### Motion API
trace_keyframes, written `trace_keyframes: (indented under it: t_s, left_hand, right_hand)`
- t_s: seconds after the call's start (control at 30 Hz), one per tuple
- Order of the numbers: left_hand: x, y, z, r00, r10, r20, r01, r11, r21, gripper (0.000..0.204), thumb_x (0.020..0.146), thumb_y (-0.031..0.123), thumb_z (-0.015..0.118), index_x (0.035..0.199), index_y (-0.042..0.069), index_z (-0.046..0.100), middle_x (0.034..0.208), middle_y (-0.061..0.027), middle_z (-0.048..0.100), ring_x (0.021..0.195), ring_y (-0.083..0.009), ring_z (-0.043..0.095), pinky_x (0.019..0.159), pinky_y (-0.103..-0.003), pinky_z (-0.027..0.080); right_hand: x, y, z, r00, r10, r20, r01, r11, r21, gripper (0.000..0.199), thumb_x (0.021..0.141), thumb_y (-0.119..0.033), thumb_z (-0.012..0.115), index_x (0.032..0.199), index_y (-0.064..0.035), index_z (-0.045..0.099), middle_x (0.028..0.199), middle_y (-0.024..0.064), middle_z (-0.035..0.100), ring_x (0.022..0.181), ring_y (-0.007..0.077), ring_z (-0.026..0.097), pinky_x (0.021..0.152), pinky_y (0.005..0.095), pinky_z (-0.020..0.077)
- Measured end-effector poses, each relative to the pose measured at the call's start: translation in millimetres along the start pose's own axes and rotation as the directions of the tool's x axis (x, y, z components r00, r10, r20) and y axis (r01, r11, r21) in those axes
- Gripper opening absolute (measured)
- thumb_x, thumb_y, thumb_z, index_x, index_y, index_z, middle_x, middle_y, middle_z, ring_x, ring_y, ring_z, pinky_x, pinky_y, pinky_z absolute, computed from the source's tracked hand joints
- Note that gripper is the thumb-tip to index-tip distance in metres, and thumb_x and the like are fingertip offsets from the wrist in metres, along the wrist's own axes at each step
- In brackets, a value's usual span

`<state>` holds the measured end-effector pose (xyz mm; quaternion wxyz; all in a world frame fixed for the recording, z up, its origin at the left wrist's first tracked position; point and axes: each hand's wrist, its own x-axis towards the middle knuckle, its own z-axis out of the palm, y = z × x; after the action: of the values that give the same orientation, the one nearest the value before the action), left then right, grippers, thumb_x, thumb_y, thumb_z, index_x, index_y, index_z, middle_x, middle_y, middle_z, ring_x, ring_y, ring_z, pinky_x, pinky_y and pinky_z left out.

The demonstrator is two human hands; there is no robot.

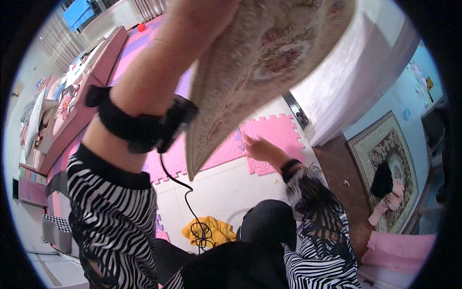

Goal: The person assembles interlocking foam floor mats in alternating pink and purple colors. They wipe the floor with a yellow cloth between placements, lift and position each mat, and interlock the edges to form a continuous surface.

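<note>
My left hand (204, 17) is raised at the top edge of the head view, gripping a beige floral rug (279, 53) that hangs on a slant in the air. Its fingertips run out of view. A black strap with a small device (144, 123) circles that wrist, and a black cable (185, 185) trails down from it. My right hand (262, 148) reaches forward below the rug, apart from it, with a finger stretched out and nothing visible in it. Beneath it lie pink interlocking foam mats (276, 130) on pale floor tiles. The rug is smeared by motion.
A crumpled yellow cloth (209, 231) lies by my knees under the coiled cable. White sheer fabric (346, 72) hangs at the right. Another patterned rug (385, 139) holds black and pink cloths. A pink-sided bed (62, 120) stands left; a red ball (141, 27) lies beyond.
</note>
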<state>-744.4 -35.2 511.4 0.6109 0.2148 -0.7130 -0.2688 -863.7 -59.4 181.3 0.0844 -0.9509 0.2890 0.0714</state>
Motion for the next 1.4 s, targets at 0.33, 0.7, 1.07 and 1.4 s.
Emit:
trace_keyframes:
  t_s: [0.33,0.7,1.07,1.4]
  left_hand:
    - [-19.7,8.6,-29.8,0.997,-0.040,0.070,0.015,0.945,0.326,0.024,0.083,0.016,0.063,0.103,0.002,0.061,0.083,-0.0106,0.066,0.068,-0.0152,0.064,0.061,-0.030,0.052]
    - [-101.9,25.2,-202.8,0.940,-0.238,-0.245,0.339,0.551,0.763,0.032,0.081,0.022,0.063,0.108,0.005,0.062,0.084,-0.0092,0.067,0.069,-0.0142,0.062,0.066,-0.029,0.049]
    - [-227.5,44.5,-379.9,0.644,-0.291,-0.708,0.744,0.453,0.490,0.029,0.078,0.009,0.061,0.106,0.004,0.065,0.084,0.0002,0.063,0.073,-0.0085,0.055,0.068,-0.025,0.044]
    - [-220.8,-11.1,-431.8,0.485,0.106,-0.868,0.605,0.677,0.420,0.025,0.080,0.006,0.061,0.104,0.001,0.064,0.090,-0.0040,0.063,0.077,-0.0144,0.056,0.070,-0.029,0.044]
  right_hand:
    - [-142.0,18.3,-140.0,0.182,0.219,-0.959,0.574,0.768,0.284,0.043,0.092,-0.019,0.042,0.130,0.0017,0.038,0.133,0.0179,0.040,0.117,0.0298,0.045,0.095,0.0388,0.0379]
    - [-48.3,66.8,92.5,0.863,0.475,-0.170,-0.375,0.829,0.415,0.053,0.085,-0.032,0.057,0.123,0.0038,0.046,0.135,0.0272,0.036,0.119,0.0385,0.043,0.097,0.0445,0.0385]
    - [-81.3,57.0,184.3,0.883,0.467,-0.051,-0.370,0.759,0.536,0.054,0.080,-0.024,0.062,0.124,0.0026,0.047,0.124,0.0240,0.049,0.111,0.0358,0.051,0.091,0.0384,0.0432]
    - [-89.9,25.4,205.4,0.836,0.545,0.065,-0.437,0.589,0.680,0.054,0.080,-0.018,0.062,0.128,-0.0013,0.044,0.125,0.0208,0.049,0.089,0.0291,0.063,0.080,0.0344,0.0492]
